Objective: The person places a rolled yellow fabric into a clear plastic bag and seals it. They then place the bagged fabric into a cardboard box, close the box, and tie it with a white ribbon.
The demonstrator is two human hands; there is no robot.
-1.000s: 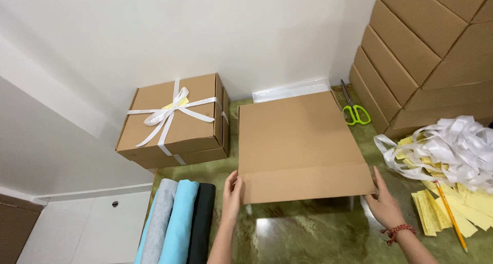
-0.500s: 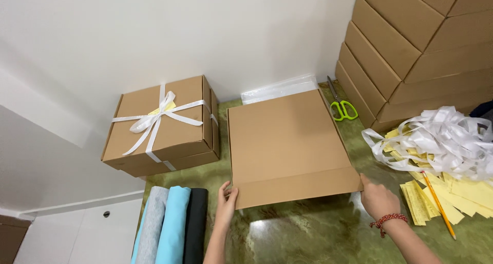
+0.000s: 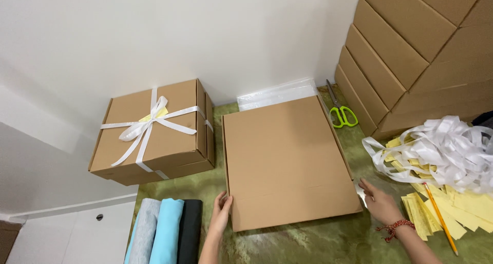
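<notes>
Two hands rest at the near corners of a flat closed cardboard box (image 3: 288, 161), which lies on the green marbled counter (image 3: 318, 241). The left hand (image 3: 222, 211) touches the box at its near left corner with the fingers loosely open, flat against the edge, not gripping. The right hand (image 3: 377, 200) lies just beside the near right corner, fingers spread and open, holding nothing; whether it really touches the cardboard I cannot tell. I judge the box to be light and stiff, with a dry matte surface that should not slip, but the thin walls may bend if pressed in the middle. The best place to take it seems to be the two opposite side edges near the corners. The long axis of the box runs from the person toward the wall, slightly turned, so the far end points a little to the left. Left of the box, well apart, stands a box tied with white ribbon (image 3: 154, 133). Beyond the box lies a clear plastic bag (image 3: 277, 93), and to the far right green-handled scissors (image 3: 341, 112). Right of the box are a heap of white ribbon (image 3: 441, 151), yellow paper slips (image 3: 462, 207) and a pencil (image 3: 440, 218). Near left of the box lie folded cloths (image 3: 164, 233).
</notes>
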